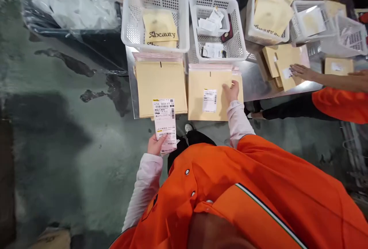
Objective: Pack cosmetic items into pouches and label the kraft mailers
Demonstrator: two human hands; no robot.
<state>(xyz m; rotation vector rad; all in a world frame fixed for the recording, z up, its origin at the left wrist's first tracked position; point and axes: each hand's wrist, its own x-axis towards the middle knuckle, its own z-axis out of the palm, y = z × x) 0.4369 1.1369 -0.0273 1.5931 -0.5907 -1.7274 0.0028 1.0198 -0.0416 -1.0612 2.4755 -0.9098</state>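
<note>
My left hand (156, 144) is closed on the lower end of a sheaf of white printed shipping labels (163, 114). The labels hang over the front of the left stack of tan padded envelopes (161, 80). My right hand (231, 91) lies at the right side of the top padded envelope (198, 88) on the second stack, thumb and fingers bent about its edge; the fingertips are partly hidden. That envelope bears a white label (209, 100) near its middle. Both stacks have pinkish flap strips along the far side.
Behind the stacks stand a white basket (126, 30) with "beauty" envelopes and another basket (243, 49) holding label rolls and a small tray. A lined black bin (80, 45) is at left. At right, a co-worker's hand (301, 71) touches envelopes on the metal table (253, 88).
</note>
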